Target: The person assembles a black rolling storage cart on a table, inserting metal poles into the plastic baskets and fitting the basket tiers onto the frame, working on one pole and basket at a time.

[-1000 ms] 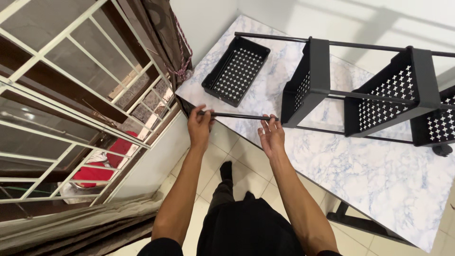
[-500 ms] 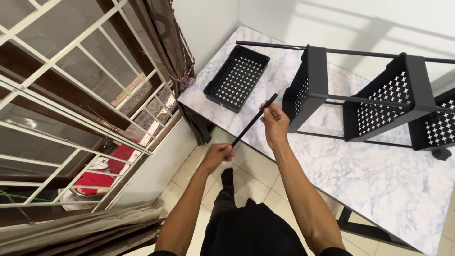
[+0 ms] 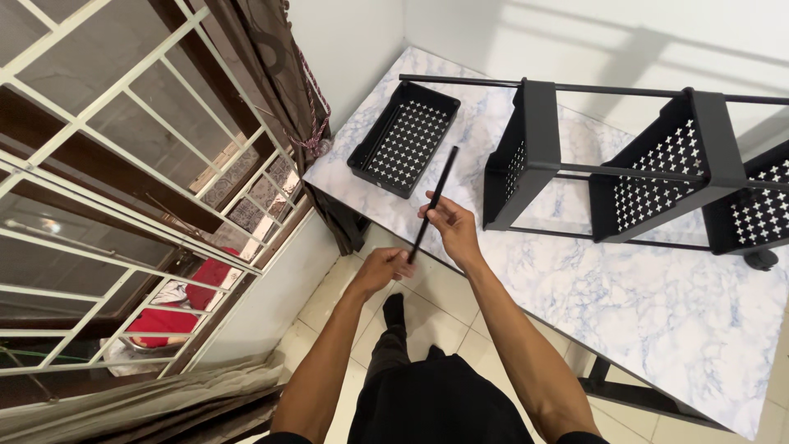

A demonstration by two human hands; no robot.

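1. The left hand (image 3: 385, 269) is closed around the lower end of the thin black rod (image 3: 433, 202), forearm reaching up from the lower left.
2. The right hand (image 3: 449, 230) pinches the rod just above the left hand, fingers curled, wrist bent.
3. Both arms are bare and extended forward, converging at the rod.

Black rod (image 3: 436, 197), black cross-perforated tray (image 3: 404, 140), blue-veined marble table (image 3: 657, 304).

no packages, no labels, no signs, no screens
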